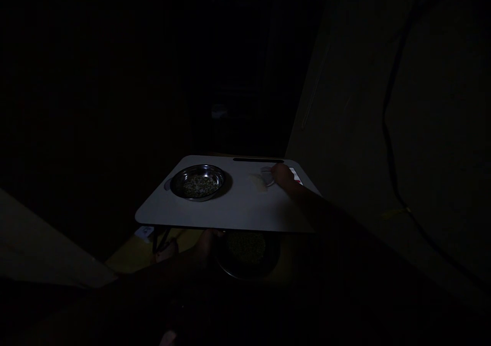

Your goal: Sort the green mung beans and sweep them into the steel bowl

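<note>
The scene is very dark. My right hand (283, 176), closed, is over the right part of a small white-topped table (230, 213). It grips the edge of a small, pale, rounded cup (267, 176). A pale patch (257, 183) lies beside the cup; I cannot make out what it is. Below the table's near edge, my left hand (207, 241) is closed at the left rim of a wide bowl (232, 273). Green grains (246, 246) fill that bowl. Its far side is hidden under the tabletop.
A shiny steel bowl (220, 176) with some grains inside stands on the table's left half. A lit phone-like screen (297, 176) lies by my right wrist. A dark cable (386, 126) hangs along the right wall (353, 131).
</note>
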Tool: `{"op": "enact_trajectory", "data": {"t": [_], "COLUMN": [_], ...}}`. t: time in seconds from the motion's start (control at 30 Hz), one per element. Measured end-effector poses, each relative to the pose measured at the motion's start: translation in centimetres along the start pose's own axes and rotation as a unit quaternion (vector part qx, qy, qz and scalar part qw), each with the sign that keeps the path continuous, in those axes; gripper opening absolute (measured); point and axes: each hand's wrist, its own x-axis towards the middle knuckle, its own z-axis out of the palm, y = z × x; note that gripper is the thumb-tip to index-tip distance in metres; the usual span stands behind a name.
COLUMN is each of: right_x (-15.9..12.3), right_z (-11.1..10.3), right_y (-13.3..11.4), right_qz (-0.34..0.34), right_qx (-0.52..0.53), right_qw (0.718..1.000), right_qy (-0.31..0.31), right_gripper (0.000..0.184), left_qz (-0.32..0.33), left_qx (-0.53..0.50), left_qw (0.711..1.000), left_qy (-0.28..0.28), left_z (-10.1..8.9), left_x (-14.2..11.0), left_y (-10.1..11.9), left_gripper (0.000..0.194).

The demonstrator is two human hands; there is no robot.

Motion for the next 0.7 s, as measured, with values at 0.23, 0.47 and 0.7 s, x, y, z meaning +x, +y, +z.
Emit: {"op": "enact_trajectory", "data": {"t": [0.23, 0.47, 0.7], "right_x": [0.1, -0.2, 0.5], "right_z": [1.3, 2.6, 3.1], "right_y": [-2.0, -4.4, -4.6], "right_qz": [-0.024, -0.067, -0.024], "right_qx": [-0.012, -0.019, -0.042], "right_qw": [0.999, 0.997, 0.998], "right_qy": [-0.029, -0.040, -0.045], "right_gripper": [0.029, 0.030, 0.034], "left_qz": [-0.022, -0.046, -0.089], "left_qx": [-0.020, -0.033, -0.022], "left_qw": [0.999, 0.995, 0.989], "left_qy": [-0.041, -0.087, -0.115], "left_z": [-0.2, -0.5, -0.4], "left_x": [-0.3, 0.5, 0.4], "left_y": [0.1, 0.7, 0.0], "left_gripper": [0.019, 0.030, 0.024]}}
